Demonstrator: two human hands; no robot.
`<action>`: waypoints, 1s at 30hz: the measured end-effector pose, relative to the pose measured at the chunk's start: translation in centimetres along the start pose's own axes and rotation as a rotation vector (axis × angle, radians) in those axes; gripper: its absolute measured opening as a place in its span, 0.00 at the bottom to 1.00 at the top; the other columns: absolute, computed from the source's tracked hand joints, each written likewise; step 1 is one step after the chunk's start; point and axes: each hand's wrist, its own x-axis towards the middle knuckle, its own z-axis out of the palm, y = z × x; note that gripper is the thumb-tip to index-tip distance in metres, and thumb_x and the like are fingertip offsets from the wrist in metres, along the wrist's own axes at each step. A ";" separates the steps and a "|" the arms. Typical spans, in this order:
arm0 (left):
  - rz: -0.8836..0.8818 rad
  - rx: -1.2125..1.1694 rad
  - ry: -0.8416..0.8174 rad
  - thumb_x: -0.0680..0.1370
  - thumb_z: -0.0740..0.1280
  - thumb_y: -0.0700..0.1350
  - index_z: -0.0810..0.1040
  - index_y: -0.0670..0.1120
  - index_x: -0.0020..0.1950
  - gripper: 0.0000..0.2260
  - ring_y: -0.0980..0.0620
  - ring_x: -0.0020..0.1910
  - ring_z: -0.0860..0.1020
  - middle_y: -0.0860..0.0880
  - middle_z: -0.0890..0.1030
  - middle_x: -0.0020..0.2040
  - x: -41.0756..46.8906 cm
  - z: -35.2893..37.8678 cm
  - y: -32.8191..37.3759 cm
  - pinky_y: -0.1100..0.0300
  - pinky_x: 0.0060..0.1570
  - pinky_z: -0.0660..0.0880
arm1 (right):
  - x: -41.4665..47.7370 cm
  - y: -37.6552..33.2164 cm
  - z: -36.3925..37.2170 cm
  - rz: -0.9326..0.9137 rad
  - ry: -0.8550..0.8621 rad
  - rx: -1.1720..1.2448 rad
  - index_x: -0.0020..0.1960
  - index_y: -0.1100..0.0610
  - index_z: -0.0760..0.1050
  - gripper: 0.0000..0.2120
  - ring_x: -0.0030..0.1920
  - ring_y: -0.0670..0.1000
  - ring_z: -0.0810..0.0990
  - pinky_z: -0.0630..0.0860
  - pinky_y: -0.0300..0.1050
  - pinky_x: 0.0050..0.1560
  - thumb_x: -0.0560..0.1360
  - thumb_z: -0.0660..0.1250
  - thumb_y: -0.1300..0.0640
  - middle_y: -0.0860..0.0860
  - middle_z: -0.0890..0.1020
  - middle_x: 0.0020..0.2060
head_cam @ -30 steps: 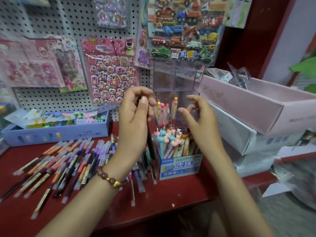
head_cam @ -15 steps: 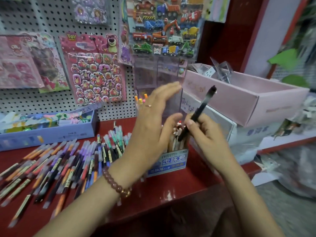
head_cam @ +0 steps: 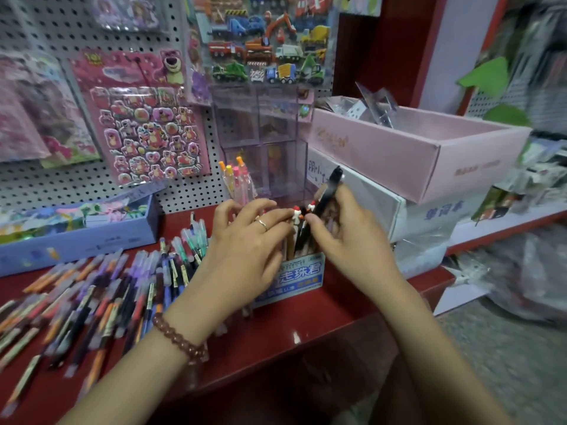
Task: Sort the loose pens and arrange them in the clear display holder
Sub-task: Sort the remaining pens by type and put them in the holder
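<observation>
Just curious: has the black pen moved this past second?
Yes. The black pen crossed from left of the blue box to its right, into the right hand.

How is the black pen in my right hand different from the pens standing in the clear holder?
The black pen is dark and opaque; the holder pens have pale see-through barrels with orange, yellow and pink tops. The black pen is gripped, tilted, in the right hand; the holder pens stand untouched in the clear display holder. Both are slim pens.
</observation>
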 end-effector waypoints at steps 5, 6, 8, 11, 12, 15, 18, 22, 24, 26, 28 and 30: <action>0.001 -0.012 0.016 0.72 0.57 0.48 0.78 0.49 0.46 0.11 0.50 0.61 0.73 0.55 0.81 0.57 0.4 -0.2 0.0 0.50 0.57 0.58 | 0.1 0.1 0.2 -0.002 0.007 -0.049 0.50 0.58 0.73 0.13 0.39 0.56 0.78 0.72 0.50 0.37 0.76 0.65 0.48 0.46 0.75 0.35; 0.002 -0.028 0.016 0.72 0.57 0.48 0.78 0.49 0.45 0.10 0.50 0.62 0.73 0.55 0.80 0.57 0.4 -0.1 0.0 0.50 0.57 0.57 | 0.1 0.2 0.3 -0.006 -0.003 -0.061 0.48 0.58 0.73 0.13 0.40 0.55 0.77 0.70 0.49 0.37 0.76 0.65 0.48 0.46 0.73 0.38; -0.008 -0.066 0.010 0.72 0.56 0.48 0.78 0.50 0.45 0.11 0.52 0.62 0.71 0.56 0.80 0.59 0.4 0.0 -0.3 0.51 0.57 0.57 | 0.1 0.2 0.7 -0.014 -0.031 -0.084 0.43 0.57 0.70 0.13 0.40 0.53 0.74 0.68 0.46 0.36 0.75 0.67 0.47 0.45 0.67 0.43; -0.027 -0.120 0.016 0.72 0.56 0.47 0.77 0.51 0.47 0.11 0.53 0.64 0.69 0.57 0.78 0.61 0.0 0.2 -0.5 0.53 0.57 0.55 | 0.3 0.0 1.1 0.000 -0.095 -0.135 0.40 0.53 0.65 0.15 0.39 0.50 0.71 0.66 0.44 0.34 0.73 0.69 0.46 0.46 0.63 0.45; -0.038 -0.150 0.031 0.72 0.57 0.46 0.76 0.51 0.48 0.10 0.54 0.65 0.69 0.57 0.78 0.61 -0.1 0.3 -0.5 0.53 0.57 0.55 | 0.4 0.0 1.2 0.009 -0.111 -0.145 0.39 0.52 0.65 0.15 0.39 0.49 0.70 0.65 0.43 0.34 0.72 0.69 0.46 0.46 0.62 0.46; -0.085 -0.272 0.115 0.72 0.60 0.43 0.73 0.50 0.52 0.09 0.55 0.64 0.69 0.56 0.77 0.61 -0.4 0.3 -0.5 0.56 0.57 0.56 | 0.9 0.0 1.3 0.011 -0.129 -0.156 0.39 0.50 0.66 0.16 0.39 0.48 0.68 0.64 0.42 0.35 0.71 0.71 0.45 0.46 0.62 0.46; -0.102 -0.321 0.168 0.75 0.61 0.46 0.71 0.50 0.62 0.16 0.57 0.62 0.68 0.59 0.72 0.63 -0.3 0.1 -0.7 0.62 0.58 0.56 | 1.2 -0.4 1.4 0.016 -0.167 -0.212 0.39 0.49 0.66 0.14 0.40 0.48 0.66 0.62 0.42 0.36 0.71 0.71 0.45 0.47 0.62 0.47; -0.139 -0.400 0.200 0.77 0.60 0.50 0.67 0.50 0.71 0.22 0.61 0.52 0.66 0.59 0.72 0.58 1.0 -0.3 -0.4 0.64 0.56 0.61 | 1.3 -0.8 1.1 0.023 -0.192 -0.225 0.39 0.47 0.66 0.13 0.44 0.46 0.63 0.60 0.41 0.37 0.71 0.71 0.46 0.46 0.61 0.47; -0.147 -0.445 0.198 0.78 0.60 0.50 0.71 0.49 0.69 0.19 0.58 0.54 0.70 0.54 0.76 0.59 2.1 -0.6 -0.2 0.60 0.57 0.65 | 1.3 -0.8 1.2 0.033 -0.198 -0.231 0.39 0.47 0.68 0.12 0.44 0.45 0.63 0.60 0.41 0.37 0.71 0.71 0.46 0.46 0.61 0.47; -0.157 -0.469 0.225 0.77 0.63 0.47 0.78 0.47 0.59 0.12 0.53 0.53 0.74 0.52 0.79 0.54 3.2 -0.7 -0.2 0.57 0.56 0.68 | 1.1 -0.7 1.4 0.026 -0.179 -0.230 0.40 0.48 0.70 0.10 0.45 0.45 0.65 0.60 0.42 0.36 0.71 0.71 0.46 0.46 0.62 0.47; -0.180 -0.458 0.249 0.76 0.66 0.43 0.80 0.47 0.51 0.06 0.54 0.46 0.74 0.54 0.80 0.48 3.8 -0.6 -0.1 0.57 0.52 0.70 | 0.6 -0.6 1.5 0.024 -0.122 -0.161 0.48 0.50 0.73 0.14 0.46 0.47 0.71 0.66 0.44 0.35 0.68 0.73 0.46 0.45 0.65 0.50; -0.195 -0.397 0.256 0.75 0.69 0.42 0.81 0.48 0.48 0.04 0.57 0.42 0.72 0.55 0.80 0.45 4.1 -0.5 -0.1 0.60 0.45 0.69 | 0.1 -0.4 1.3 0.088 -0.023 -0.025 0.58 0.51 0.69 0.25 0.50 0.50 0.76 0.74 0.49 0.41 0.66 0.75 0.48 0.46 0.67 0.55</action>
